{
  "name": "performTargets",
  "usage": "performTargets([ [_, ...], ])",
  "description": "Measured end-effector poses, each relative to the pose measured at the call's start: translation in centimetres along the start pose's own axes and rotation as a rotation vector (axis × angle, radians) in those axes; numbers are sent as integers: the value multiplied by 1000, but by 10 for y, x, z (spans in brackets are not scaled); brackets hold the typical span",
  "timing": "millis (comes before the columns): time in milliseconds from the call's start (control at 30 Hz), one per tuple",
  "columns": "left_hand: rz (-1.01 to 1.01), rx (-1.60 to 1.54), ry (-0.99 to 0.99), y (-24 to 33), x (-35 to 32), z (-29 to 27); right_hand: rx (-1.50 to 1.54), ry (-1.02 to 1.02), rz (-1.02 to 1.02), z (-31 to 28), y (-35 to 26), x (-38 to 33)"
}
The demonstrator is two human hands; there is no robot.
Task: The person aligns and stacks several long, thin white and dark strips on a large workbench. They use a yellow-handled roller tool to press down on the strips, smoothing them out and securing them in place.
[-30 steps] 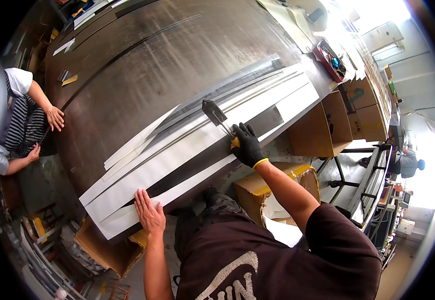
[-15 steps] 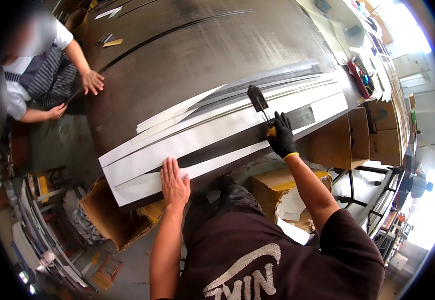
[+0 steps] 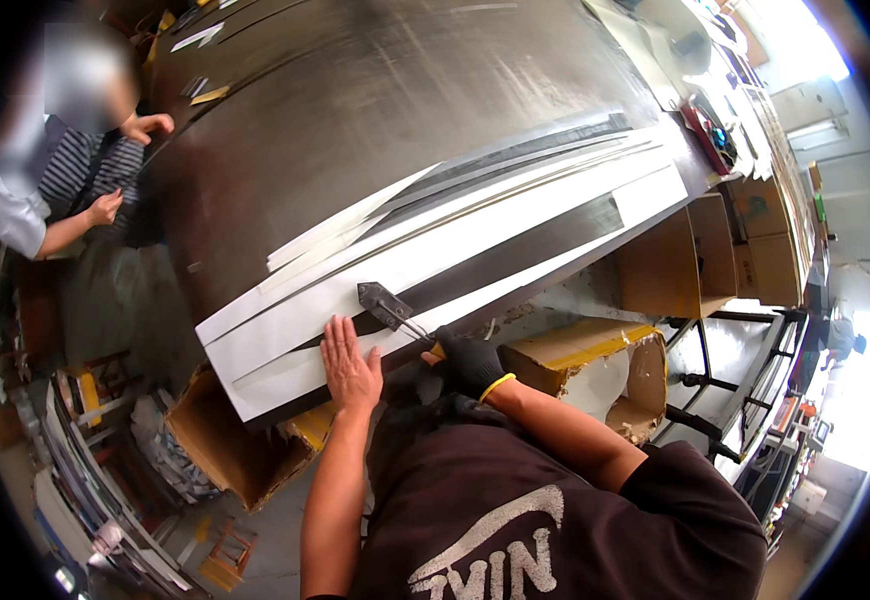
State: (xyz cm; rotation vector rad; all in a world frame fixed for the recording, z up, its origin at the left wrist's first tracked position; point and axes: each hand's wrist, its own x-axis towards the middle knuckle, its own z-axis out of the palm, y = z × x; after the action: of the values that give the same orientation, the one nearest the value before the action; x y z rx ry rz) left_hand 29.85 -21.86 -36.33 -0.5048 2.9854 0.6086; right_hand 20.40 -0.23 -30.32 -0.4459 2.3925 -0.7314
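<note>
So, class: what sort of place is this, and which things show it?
Probably a workshop: a large dark worktable with long white strips, a scraper in the gloved right hand, and cardboard boxes underneath.

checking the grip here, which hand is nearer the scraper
Right. The gloved right hand holds the scraper by its handle; the bare left hand lies flat just beside its blade.

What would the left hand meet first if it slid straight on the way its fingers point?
The left hand lies flat on the white strip, fingers pointing up-table. Straight on, it would likely cross the dark strip first, just left of the scraper blade.
</note>
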Motion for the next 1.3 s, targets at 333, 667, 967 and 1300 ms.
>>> performTargets([
  [333, 4, 6, 25, -2, -2, -2, -25, 445, 279, -153, 215, 14],
  [667, -108, -743, 23, -25, 0, -16, 364, 500, 508, -241, 288, 56],
  [967, -441, -1116, 322, -60, -94, -34, 204, 152, 212, -10, 90, 5],
  [1300, -659, -1152, 449, -142, -237, -25, -167, -449, -497, 230, -241, 29],
])
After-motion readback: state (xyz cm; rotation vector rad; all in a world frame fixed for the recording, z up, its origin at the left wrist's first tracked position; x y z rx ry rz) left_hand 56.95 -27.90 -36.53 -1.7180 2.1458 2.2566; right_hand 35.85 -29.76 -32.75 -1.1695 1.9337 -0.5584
